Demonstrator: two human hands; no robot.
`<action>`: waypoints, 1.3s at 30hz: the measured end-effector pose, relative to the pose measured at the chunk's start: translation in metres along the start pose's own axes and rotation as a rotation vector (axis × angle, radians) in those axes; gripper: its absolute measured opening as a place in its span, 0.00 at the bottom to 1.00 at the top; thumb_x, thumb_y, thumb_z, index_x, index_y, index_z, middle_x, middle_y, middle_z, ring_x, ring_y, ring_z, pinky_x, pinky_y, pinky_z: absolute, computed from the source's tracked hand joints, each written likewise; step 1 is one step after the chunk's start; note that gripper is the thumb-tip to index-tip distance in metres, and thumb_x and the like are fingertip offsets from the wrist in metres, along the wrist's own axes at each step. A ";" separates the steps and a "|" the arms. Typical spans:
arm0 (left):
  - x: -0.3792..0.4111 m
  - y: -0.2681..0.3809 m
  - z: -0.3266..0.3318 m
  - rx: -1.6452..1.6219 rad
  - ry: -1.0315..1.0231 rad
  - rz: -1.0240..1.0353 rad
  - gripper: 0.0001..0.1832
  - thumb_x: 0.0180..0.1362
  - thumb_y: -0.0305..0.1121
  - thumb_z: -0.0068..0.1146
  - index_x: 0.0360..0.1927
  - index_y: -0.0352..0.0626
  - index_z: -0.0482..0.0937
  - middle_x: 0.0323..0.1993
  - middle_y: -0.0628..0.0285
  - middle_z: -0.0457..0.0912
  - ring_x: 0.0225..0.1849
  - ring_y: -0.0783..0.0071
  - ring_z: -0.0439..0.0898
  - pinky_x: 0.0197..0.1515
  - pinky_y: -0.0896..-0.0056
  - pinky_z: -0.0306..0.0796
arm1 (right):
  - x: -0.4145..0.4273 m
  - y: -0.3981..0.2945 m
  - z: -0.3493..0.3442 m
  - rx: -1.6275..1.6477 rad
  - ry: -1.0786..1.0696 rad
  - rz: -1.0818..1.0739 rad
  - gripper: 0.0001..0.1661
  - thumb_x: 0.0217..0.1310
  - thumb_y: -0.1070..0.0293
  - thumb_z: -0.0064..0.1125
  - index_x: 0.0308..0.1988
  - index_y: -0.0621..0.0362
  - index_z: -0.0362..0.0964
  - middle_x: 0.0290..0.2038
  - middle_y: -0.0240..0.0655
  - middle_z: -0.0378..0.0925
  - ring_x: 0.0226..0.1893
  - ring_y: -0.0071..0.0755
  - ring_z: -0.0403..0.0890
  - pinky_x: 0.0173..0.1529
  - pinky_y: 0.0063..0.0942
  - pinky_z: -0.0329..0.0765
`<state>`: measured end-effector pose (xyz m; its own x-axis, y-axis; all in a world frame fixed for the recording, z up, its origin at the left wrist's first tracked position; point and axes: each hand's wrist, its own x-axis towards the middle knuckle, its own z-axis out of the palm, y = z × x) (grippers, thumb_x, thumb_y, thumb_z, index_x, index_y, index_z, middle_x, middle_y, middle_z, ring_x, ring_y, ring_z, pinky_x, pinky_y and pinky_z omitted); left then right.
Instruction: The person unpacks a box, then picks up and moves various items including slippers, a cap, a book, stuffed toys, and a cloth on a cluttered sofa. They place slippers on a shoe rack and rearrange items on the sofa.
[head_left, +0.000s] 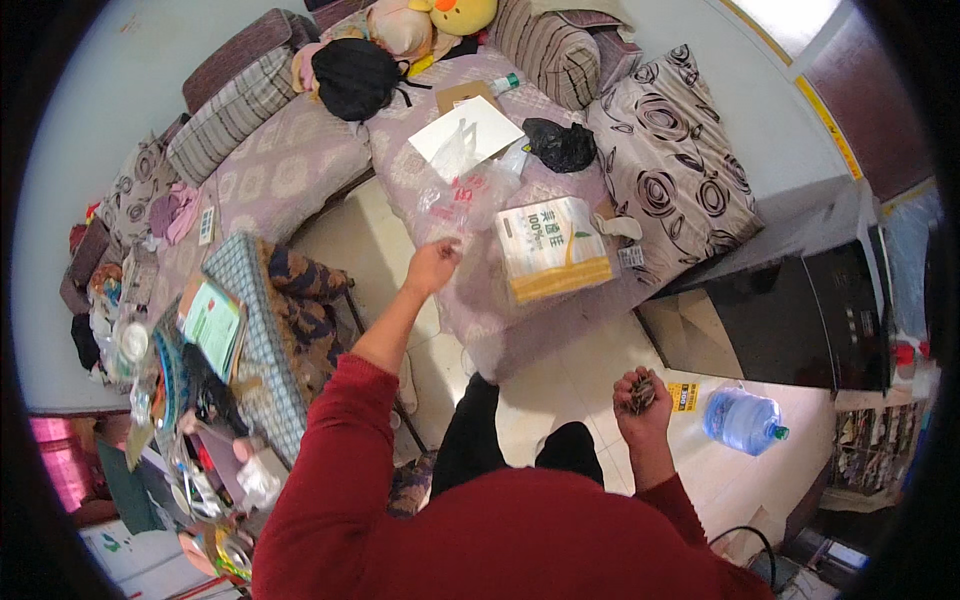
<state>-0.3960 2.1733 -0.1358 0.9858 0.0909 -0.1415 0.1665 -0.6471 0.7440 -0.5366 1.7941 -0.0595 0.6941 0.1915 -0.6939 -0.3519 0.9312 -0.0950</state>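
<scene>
My left hand (435, 265) reaches over the near left edge of the quilted sofa seat, its fingers curled; whether it holds anything cannot be told. Just beyond it lies a crumpled clear plastic bag (457, 199) with red print. To the right of the hand rests a white and yellow printed package (553, 247). My right hand (643, 401) is raised over the tiled floor, closed around a bunch of small brownish pieces (643, 394) whose kind is unclear.
A white sheet (465, 135), a black plastic bag (559, 144) and a patterned cushion (667, 165) are farther back on the sofa. On the left stands a cluttered table with a checked cloth (259, 322). A blue water jug (742, 421) lies on the floor beside a black cabinet (795, 315).
</scene>
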 end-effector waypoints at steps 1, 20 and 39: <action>0.042 -0.016 0.002 0.007 0.015 -0.006 0.18 0.47 0.37 0.51 0.42 0.42 0.75 0.28 0.53 0.79 0.31 0.65 0.77 0.36 0.67 0.68 | 0.012 0.003 0.006 0.035 -0.011 0.008 0.10 0.56 0.63 0.42 0.31 0.58 0.65 0.26 0.34 0.65 0.27 0.32 0.65 0.26 0.23 0.66; 0.289 -0.121 0.084 0.075 0.031 -0.240 0.13 0.42 0.36 0.48 0.30 0.44 0.81 0.27 0.55 0.80 0.32 0.63 0.79 0.39 0.69 0.70 | 0.221 -0.055 0.036 -0.238 0.142 0.265 0.12 0.55 0.62 0.44 0.29 0.60 0.67 0.25 0.39 0.67 0.27 0.36 0.67 0.27 0.27 0.66; 0.287 -0.158 0.099 -0.095 0.368 -0.436 0.22 0.48 0.35 0.49 0.48 0.40 0.69 0.32 0.54 0.79 0.35 0.64 0.79 0.44 0.68 0.67 | 0.282 -0.049 0.050 -0.354 0.238 0.358 0.10 0.52 0.63 0.47 0.29 0.58 0.67 0.26 0.36 0.67 0.26 0.32 0.67 0.26 0.24 0.66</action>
<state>-0.1420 2.2266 -0.3584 0.7664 0.6019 -0.2243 0.5435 -0.4216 0.7258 -0.2920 1.8177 -0.2149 0.3461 0.3634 -0.8650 -0.7575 0.6521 -0.0291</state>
